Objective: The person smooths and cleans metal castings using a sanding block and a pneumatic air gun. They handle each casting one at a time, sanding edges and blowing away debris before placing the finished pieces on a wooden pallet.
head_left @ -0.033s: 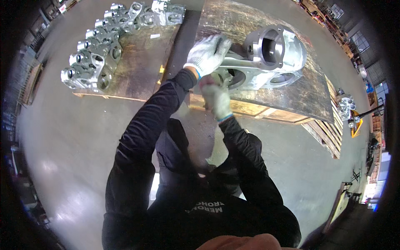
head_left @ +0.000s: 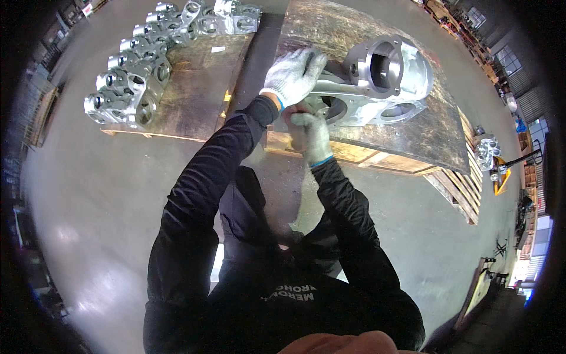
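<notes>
A large silver metal casting (head_left: 386,82) with round bored openings lies on a wooden-topped platform (head_left: 413,138). My left hand (head_left: 293,75), in a white knit glove, is bent over the casting's left end, its thumb apart from the fingers. Just below, my right hand (head_left: 313,137), also gloved, is closed at the near side of that same end. Something reddish (head_left: 299,108) shows at its fingertips, too small and covered to name. The part of the casting under both hands is hidden.
Similar castings (head_left: 138,82) stand in a row on another wooden platform (head_left: 194,82) at the left. A slatted pallet (head_left: 460,192) juts out at the right, near more metal parts (head_left: 486,153) and a yellow pallet jack (head_left: 502,177). Grey floor surrounds me.
My right hand has shifted slightly at the casting's end and looks less blurred. The left hand keeps its place, and the casting has not moved.
</notes>
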The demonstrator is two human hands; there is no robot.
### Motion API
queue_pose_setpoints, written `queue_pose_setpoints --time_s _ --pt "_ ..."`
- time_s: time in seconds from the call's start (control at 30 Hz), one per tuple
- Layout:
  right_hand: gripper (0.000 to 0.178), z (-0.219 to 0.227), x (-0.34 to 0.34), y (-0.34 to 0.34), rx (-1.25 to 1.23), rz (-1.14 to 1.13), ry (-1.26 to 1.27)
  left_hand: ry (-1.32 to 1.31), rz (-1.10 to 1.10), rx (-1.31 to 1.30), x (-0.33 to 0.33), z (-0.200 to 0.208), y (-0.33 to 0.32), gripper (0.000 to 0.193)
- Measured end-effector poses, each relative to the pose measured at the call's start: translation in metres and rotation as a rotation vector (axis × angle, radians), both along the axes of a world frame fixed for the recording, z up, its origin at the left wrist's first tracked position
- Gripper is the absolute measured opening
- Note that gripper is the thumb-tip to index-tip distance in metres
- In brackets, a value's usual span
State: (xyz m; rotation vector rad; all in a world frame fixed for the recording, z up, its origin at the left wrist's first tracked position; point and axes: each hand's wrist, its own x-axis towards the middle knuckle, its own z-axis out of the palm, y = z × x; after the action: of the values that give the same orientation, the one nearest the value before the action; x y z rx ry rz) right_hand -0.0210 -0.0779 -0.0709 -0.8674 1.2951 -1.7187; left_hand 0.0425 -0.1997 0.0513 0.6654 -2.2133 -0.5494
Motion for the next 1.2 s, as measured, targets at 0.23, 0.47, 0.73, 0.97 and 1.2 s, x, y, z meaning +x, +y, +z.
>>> queue_pose_setpoints --time_s 0.23,0.47,0.73,0.97,1.2 --pt "0.024 0.008 -0.034 0.031 0.14 -0.031 1.053 0.061 0.019 -0.02 0.005 -0.01 -0.005 0.046" --pt "0.044 0.026 0.013 0.019 0.156 -0.182 0.921 0.013 0.115 -0.041 -0.001 -0.008 -0.004 0.056" --pt "0.037 0.051 -0.004 0.012 -0.195 0.162 -0.799 0.077 0.04 -0.045 0.005 -0.004 -0.01 0.058" --pt "0.036 0.004 -0.024 0.025 0.345 -0.13 1.427 0.358 0.069 -0.169 0.014 -0.001 -0.006 0.039" --pt "0.036 0.013 -0.004 0.022 0.133 0.068 0.474 0.936 0.444 0.153 0.057 -0.082 0.115 0.017"
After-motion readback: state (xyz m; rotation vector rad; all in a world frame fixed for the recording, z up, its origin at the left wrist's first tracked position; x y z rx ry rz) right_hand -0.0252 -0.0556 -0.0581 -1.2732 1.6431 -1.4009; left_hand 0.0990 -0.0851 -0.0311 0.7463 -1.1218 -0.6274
